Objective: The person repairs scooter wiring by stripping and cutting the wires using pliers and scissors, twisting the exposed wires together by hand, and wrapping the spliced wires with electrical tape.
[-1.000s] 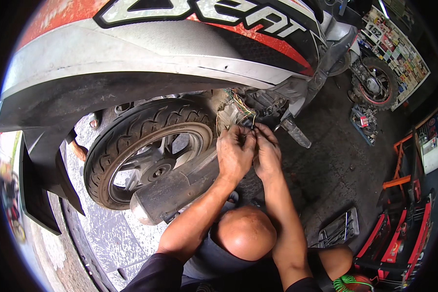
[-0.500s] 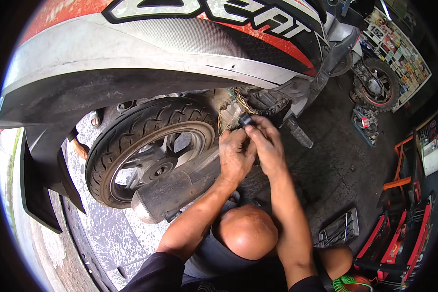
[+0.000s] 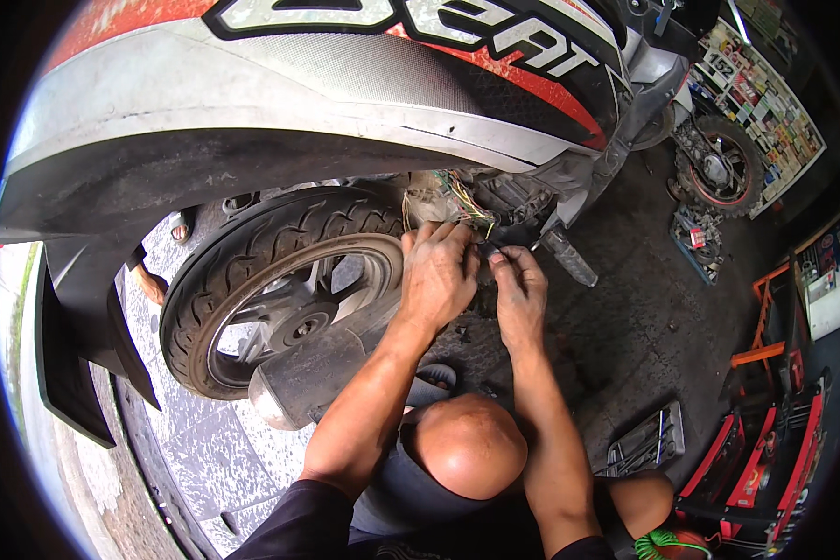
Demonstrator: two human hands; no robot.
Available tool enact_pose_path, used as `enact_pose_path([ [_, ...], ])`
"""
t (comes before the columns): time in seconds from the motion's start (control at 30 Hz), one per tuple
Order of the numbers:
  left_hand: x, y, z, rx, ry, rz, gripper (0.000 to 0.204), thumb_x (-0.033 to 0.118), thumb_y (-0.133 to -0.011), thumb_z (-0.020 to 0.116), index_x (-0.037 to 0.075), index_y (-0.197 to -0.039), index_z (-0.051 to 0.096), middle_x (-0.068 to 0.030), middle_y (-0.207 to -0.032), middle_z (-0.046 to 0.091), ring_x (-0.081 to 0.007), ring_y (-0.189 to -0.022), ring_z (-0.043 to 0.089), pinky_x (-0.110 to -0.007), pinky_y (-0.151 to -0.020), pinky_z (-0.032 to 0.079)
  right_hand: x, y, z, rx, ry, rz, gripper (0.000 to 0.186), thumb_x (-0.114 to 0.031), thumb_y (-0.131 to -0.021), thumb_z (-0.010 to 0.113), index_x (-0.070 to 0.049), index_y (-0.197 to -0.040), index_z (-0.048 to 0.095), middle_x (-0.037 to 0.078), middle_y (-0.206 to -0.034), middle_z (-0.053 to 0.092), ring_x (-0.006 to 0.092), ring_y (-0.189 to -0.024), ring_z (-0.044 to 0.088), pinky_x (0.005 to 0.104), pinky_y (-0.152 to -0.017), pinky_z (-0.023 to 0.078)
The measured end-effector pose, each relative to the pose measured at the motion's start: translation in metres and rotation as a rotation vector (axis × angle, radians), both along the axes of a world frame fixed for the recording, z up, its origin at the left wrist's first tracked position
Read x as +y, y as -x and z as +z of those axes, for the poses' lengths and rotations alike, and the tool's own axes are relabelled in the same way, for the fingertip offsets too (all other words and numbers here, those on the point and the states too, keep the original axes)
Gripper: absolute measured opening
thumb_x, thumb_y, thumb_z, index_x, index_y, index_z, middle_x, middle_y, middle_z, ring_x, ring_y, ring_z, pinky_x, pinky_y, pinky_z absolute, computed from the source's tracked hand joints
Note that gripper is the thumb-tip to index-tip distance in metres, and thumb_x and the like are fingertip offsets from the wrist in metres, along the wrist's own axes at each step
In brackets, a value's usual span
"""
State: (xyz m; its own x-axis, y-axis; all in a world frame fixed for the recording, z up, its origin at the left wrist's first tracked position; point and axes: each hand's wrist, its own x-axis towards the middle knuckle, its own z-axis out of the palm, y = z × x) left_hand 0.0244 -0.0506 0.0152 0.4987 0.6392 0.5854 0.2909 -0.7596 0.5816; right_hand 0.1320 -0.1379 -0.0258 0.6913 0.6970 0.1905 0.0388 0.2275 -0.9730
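Beside the rear wheel [image 3: 182, 308] of a scooter, both of my hands work close together under the white, red and black side panel [image 3: 299, 79]. A bundle of thin coloured wires [image 3: 462, 198] hangs just above my fingers. My left hand [image 3: 436, 280] has its back toward me, fingers curled together at the wires; whatever is inside them is hidden. Thumb and finger of my right hand [image 3: 520, 294] pinch a small black piece [image 3: 487, 249] in the gap between the hands. Its kind is not clear.
Below the hands lies the exhaust muffler [image 3: 299, 378], next to my bent knee [image 3: 469, 443]. A tray of tools [image 3: 649, 439] rests on the floor to the right, with a red tool rack [image 3: 751, 462] beyond. Another person's hand [image 3: 149, 283] shows behind the wheel.
My hands have drawn slightly apart, the right one moving down and to the right. The black piece, larger in view before, is now mostly covered. More of the wires shows.
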Motion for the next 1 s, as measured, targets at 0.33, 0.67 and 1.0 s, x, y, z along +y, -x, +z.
enact_pose_path([
  [0.33,0.005,-0.003,0.007,-0.008,0.408,-0.111,0.016,0.013,-0.091,0.068,-0.001,-0.098,0.067,-0.0264,-0.083,0.071,-0.0443,-0.083,0.071,-0.05,-0.074,0.055,0.009,0.013,-0.006,0.183,-0.08,-0.023,0.013,-0.007,-0.104,0.062,0.0,-0.114,0.063,-0.002,-0.096,0.064,0.0042,-0.086,0.056,0.021,-0.077,0.045],
  [0.67,-0.016,-0.012,-0.008,-0.168,0.459,0.025,0.025,0.023,-0.091,0.071,-0.001,-0.084,0.067,-0.0241,-0.072,0.068,-0.0434,-0.069,0.069,-0.049,-0.063,0.053,0.022,0.007,0.001,0.396,-0.102,-0.028,0.017,-0.001,-0.104,0.056,0.001,-0.114,0.069,0.005,-0.109,0.07,0.0113,-0.1,0.063,0.0255,-0.088,0.05],
  [1.0,-0.02,-0.015,-0.039,-0.297,0.335,0.011,0.014,0.012,-0.087,0.072,0.0,-0.087,0.066,-0.022,-0.082,0.066,-0.0435,-0.077,0.065,-0.05,-0.068,0.051,0.022,0.013,0.005,0.21,-0.1,-0.016,0.014,-0.005,-0.101,0.061,0.0,-0.115,0.061,0.001,-0.094,0.063,0.0062,-0.081,0.055,0.024,-0.074,0.049],
])
